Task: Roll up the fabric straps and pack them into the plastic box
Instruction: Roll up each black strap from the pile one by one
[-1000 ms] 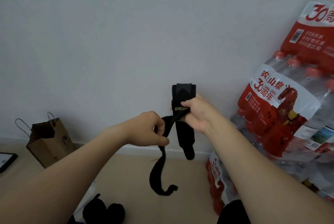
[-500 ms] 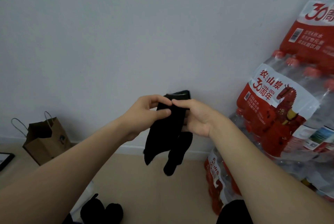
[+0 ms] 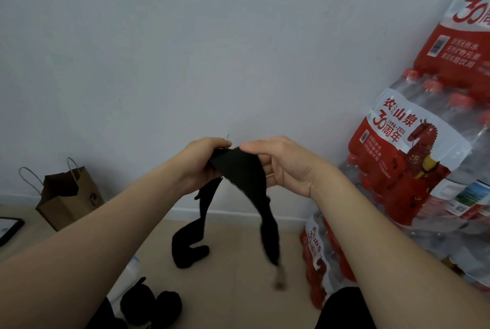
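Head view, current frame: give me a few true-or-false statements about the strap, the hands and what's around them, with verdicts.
1. The left hand and the right hand both grip the black fabric strap. True.
2. The strap is fully rolled up. False: two lengths hang loose below the hands.
3. A brown paper bag with handles stands at the left. True.
4. The shrink-wrapped packs of bottled water lie at the left. False: they are stacked at the right.
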`<state>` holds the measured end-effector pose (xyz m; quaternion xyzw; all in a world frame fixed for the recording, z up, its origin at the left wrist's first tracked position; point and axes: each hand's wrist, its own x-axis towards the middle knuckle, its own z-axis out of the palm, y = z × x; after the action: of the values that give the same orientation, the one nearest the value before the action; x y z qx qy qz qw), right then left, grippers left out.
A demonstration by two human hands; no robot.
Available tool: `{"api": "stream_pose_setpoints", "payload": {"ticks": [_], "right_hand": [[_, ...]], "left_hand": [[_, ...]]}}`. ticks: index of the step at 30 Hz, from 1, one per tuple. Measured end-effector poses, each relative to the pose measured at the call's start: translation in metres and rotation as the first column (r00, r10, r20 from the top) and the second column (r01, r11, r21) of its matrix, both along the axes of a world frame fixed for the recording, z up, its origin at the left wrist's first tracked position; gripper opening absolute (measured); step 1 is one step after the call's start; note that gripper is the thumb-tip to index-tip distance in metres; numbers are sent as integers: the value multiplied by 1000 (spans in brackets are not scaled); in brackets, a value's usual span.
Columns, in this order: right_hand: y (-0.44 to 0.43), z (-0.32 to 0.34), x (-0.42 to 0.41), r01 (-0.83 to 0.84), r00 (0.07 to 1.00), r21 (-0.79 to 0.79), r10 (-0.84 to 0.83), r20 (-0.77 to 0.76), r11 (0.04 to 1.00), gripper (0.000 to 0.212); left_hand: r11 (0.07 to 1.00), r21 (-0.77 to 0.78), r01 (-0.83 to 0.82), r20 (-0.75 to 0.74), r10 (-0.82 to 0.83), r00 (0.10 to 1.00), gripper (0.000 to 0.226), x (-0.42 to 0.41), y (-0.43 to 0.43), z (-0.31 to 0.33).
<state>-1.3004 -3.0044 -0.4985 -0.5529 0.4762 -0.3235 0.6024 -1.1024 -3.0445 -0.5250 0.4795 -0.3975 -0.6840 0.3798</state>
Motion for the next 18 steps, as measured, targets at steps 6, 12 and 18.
{"api": "stream_pose_setpoints", "payload": {"ticks": [6,12,18], "right_hand": [[4,5,11,-30,998,-150,37,41,988,53],[-1,2,31,235,970,-153,-220,107,960,25],[-4,12,39,266,952,-71,-251,177,961,25]], "left_hand": [[989,130,-67,-53,75,996,54,16,-3,9],[995,-72,70,57,-66,996,51,29,5,23],[917,-397,46,175,27,984,47,28,17,30]]}}
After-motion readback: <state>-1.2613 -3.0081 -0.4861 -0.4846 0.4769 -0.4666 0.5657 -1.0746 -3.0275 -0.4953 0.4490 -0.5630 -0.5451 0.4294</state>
